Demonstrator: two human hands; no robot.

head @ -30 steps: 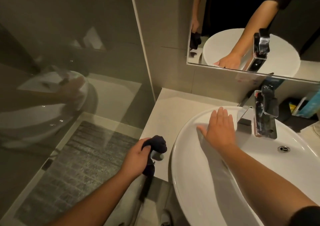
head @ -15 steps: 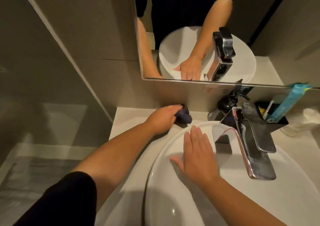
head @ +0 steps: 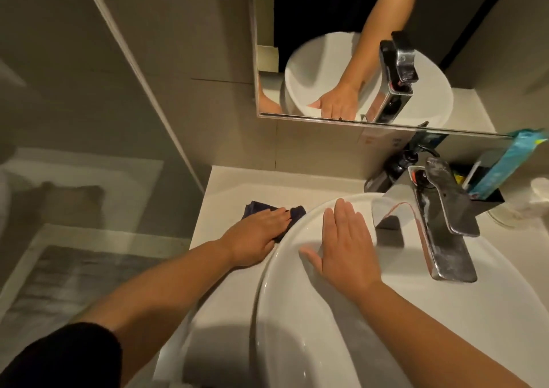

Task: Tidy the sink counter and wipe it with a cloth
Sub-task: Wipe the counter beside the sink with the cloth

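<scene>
A dark blue cloth (head: 258, 207) lies flattened on the pale sink counter (head: 237, 185), left of the white basin (head: 297, 343). My left hand (head: 255, 237) presses down on the cloth, covering its middle, so only its far edges show. My right hand (head: 344, 245) rests flat, fingers together, on the basin's inner rim at the back left, holding nothing. Both hands are close together, separated by the basin's edge.
A chrome tap (head: 442, 224) overhangs the basin at the right. Behind it stand a dark pump bottle (head: 401, 164) and a black holder (head: 487, 199) with a turquoise pack (head: 505, 164). A mirror (head: 326, 45) hangs above. A glass shower panel (head: 74, 120) borders the counter's left.
My left hand carried the cloth from the counter's front edge to the back wall, then drew it back toward me, now spread flat. My right hand stayed on the basin.
</scene>
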